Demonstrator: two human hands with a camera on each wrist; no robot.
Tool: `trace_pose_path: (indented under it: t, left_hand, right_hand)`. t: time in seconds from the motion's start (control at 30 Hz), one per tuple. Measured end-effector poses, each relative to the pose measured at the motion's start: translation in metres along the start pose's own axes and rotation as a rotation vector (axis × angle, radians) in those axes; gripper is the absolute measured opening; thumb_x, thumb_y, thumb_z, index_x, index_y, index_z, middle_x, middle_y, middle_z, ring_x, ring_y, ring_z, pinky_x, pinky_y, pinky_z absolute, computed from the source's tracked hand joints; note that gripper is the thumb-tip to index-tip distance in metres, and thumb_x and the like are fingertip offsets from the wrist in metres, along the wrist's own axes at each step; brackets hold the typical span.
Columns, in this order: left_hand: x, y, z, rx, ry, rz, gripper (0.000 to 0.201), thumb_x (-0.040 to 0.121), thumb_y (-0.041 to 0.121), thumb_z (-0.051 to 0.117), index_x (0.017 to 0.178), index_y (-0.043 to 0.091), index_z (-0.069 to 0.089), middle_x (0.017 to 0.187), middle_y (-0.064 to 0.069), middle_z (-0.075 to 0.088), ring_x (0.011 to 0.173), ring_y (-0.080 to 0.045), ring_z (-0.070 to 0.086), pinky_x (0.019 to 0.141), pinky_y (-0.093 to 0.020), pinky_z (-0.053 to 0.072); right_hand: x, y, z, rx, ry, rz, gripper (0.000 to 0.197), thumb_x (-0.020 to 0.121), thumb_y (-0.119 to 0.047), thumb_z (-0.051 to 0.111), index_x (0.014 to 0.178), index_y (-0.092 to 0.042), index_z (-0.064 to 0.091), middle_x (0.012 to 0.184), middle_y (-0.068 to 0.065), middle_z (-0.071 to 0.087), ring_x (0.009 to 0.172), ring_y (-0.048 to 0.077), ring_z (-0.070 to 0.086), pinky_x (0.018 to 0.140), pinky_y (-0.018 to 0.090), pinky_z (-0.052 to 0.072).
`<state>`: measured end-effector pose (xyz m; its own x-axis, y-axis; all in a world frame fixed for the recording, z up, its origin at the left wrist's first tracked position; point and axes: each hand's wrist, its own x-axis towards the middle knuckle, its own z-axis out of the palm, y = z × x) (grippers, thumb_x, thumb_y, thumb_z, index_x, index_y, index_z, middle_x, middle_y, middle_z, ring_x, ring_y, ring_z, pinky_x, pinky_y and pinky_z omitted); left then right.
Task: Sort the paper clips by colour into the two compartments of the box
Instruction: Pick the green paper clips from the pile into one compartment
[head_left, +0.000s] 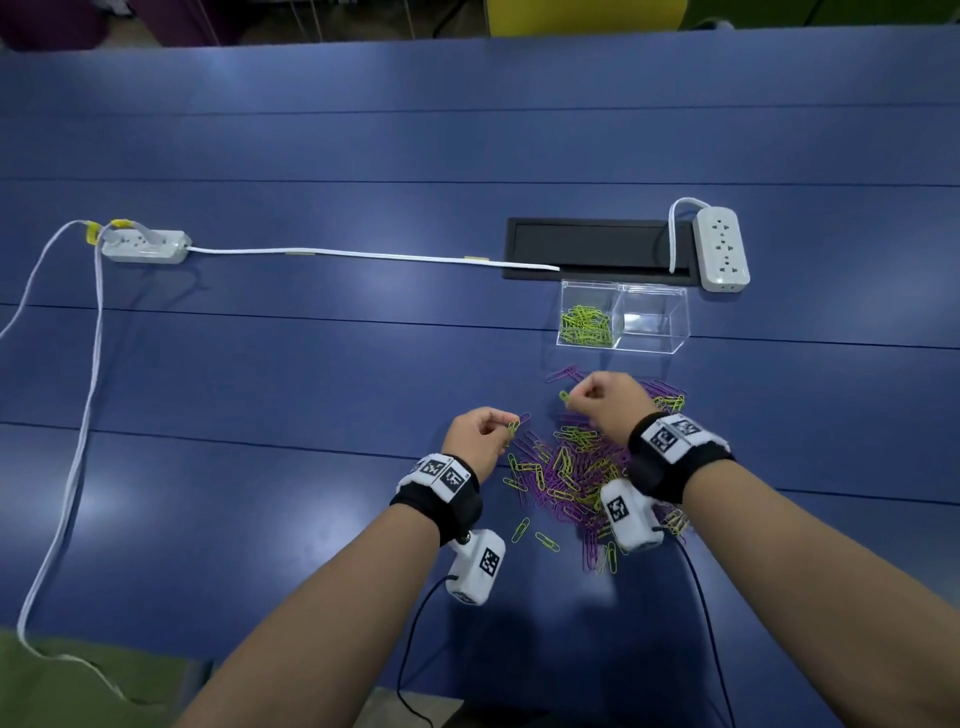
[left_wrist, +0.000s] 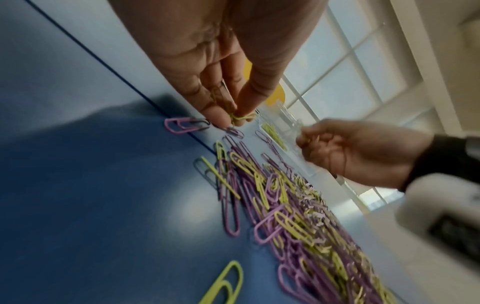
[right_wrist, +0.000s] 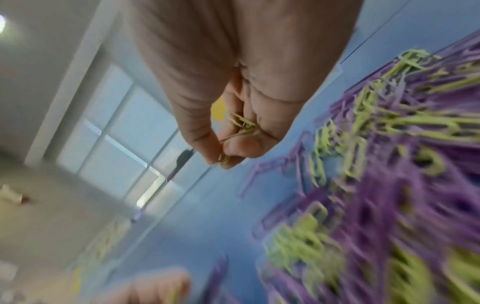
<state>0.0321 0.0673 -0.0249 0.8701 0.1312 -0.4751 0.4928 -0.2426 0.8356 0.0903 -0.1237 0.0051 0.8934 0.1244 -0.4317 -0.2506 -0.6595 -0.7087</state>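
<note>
A mixed pile of purple and yellow-green paper clips (head_left: 576, 478) (left_wrist: 285, 216) (right_wrist: 384, 185) lies on the blue table in front of me. Behind it stands a clear two-compartment box (head_left: 623, 318); its left compartment holds yellow-green clips (head_left: 584, 326), its right one shows none. My left hand (head_left: 506, 427) (left_wrist: 233, 119) pinches yellow-green clips (head_left: 513, 427) at the pile's left edge. My right hand (head_left: 571, 397) (right_wrist: 223, 161) hovers over the pile's far side, pinching yellow-green clips (head_left: 564, 397) (right_wrist: 242, 125), with more tucked in its palm.
A black cable hatch (head_left: 597, 249) is set into the table behind the box, with a white power strip (head_left: 722, 247) to its right. Another power strip (head_left: 145, 245) with white cables lies far left. A few stray clips (head_left: 535, 535) lie near my left wrist.
</note>
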Motion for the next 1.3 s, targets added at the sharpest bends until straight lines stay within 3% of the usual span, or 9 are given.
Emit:
trace_pose_path:
  t: [0.17,0.27,0.5,0.63,0.77,0.9,0.97,1.13,1.3]
  left_hand:
    - [0.005,-0.001,0.013,0.102,0.005,0.033,0.017,0.083,0.011,0.065,0.076,0.026,0.069,0.071,0.006,0.065,0.065,-0.01,0.058,0.066,-0.027,0.052]
    - [0.011,0.013,0.02,0.08,0.014,0.037,0.017,0.081,0.01,0.066,0.075,0.026,0.071,0.07,0.004,0.067,0.06,-0.008,0.056,0.059,-0.024,0.047]
    - [0.05,0.087,0.043,0.037,0.056,0.183,0.015,0.081,0.006,0.066,0.082,0.018,0.073,0.082,-0.008,0.072,0.072,-0.013,0.062,0.076,-0.03,0.054]
    - [0.081,0.132,0.06,0.13,0.092,0.292,0.016,0.079,0.007,0.063,0.082,0.019,0.073,0.077,-0.005,0.071,0.07,-0.013,0.061,0.074,-0.026,0.053]
    - [0.102,0.151,0.079,0.407,0.04,0.353,0.021,0.082,0.005,0.056,0.089,0.014,0.074,0.088,-0.007,0.073,0.074,-0.014,0.061,0.076,-0.025,0.053]
    - [0.103,0.15,0.086,0.688,-0.089,0.391,0.035,0.085,0.002,0.046,0.104,0.014,0.072,0.11,-0.005,0.07,0.1,-0.022,0.064,0.088,-0.026,0.05]
    - [0.098,0.147,0.086,0.728,-0.115,0.422,0.037,0.084,0.004,0.047,0.111,0.016,0.07,0.117,-0.004,0.068,0.101,-0.022,0.063,0.089,-0.028,0.05]
    - [0.07,0.123,0.093,0.689,-0.03,0.557,0.021,0.085,0.009,0.056,0.096,0.02,0.069,0.099,0.004,0.061,0.097,-0.014,0.054,0.09,-0.028,0.046]
    - [0.048,0.072,0.109,0.857,-0.242,0.432,0.022,0.093,0.017,0.052,0.108,0.02,0.069,0.107,0.0,0.056,0.103,-0.018,0.056,0.092,-0.031,0.046]
  right_hand:
    - [0.028,-0.019,-0.047,0.277,0.152,0.048,0.006,0.083,-0.012,0.066,0.089,-0.011,0.066,0.076,0.001,0.065,0.058,0.013,0.055,0.065,0.026,0.051]
    - [0.06,-0.03,-0.065,0.092,0.263,0.009,0.01,0.084,-0.01,0.061,0.09,-0.015,0.067,0.088,0.008,0.068,0.075,0.02,0.06,0.073,0.029,0.051]
    - [0.078,-0.038,-0.076,-0.234,0.221,-0.133,0.029,0.088,-0.008,0.05,0.112,-0.013,0.067,0.114,0.008,0.068,0.108,0.024,0.062,0.098,0.031,0.046]
    - [0.067,-0.017,-0.094,-0.032,0.282,-0.15,0.027,0.086,-0.001,0.05,0.104,-0.01,0.069,0.101,0.008,0.071,0.095,0.024,0.067,0.092,0.036,0.051]
    - [0.039,0.019,-0.107,0.011,0.301,-0.093,0.02,0.086,-0.004,0.053,0.09,-0.016,0.068,0.084,0.0,0.068,0.082,0.018,0.065,0.084,0.033,0.054]
    - [0.015,0.059,-0.1,-0.23,0.188,-0.058,0.022,0.087,-0.006,0.051,0.09,-0.017,0.07,0.089,0.002,0.065,0.082,0.017,0.06,0.084,0.028,0.05]
    - [0.012,0.074,-0.093,-0.321,0.141,-0.085,0.023,0.087,-0.005,0.052,0.098,-0.013,0.071,0.096,0.006,0.062,0.092,0.022,0.06,0.086,0.028,0.046]
    - [0.016,0.091,-0.083,-0.369,0.108,-0.103,0.026,0.088,-0.011,0.057,0.113,-0.013,0.066,0.108,0.007,0.054,0.109,0.022,0.051,0.096,0.032,0.044]
    - [0.02,0.093,-0.084,-0.363,0.161,-0.09,0.019,0.089,-0.016,0.059,0.105,-0.012,0.069,0.105,0.006,0.057,0.102,0.022,0.055,0.092,0.034,0.046]
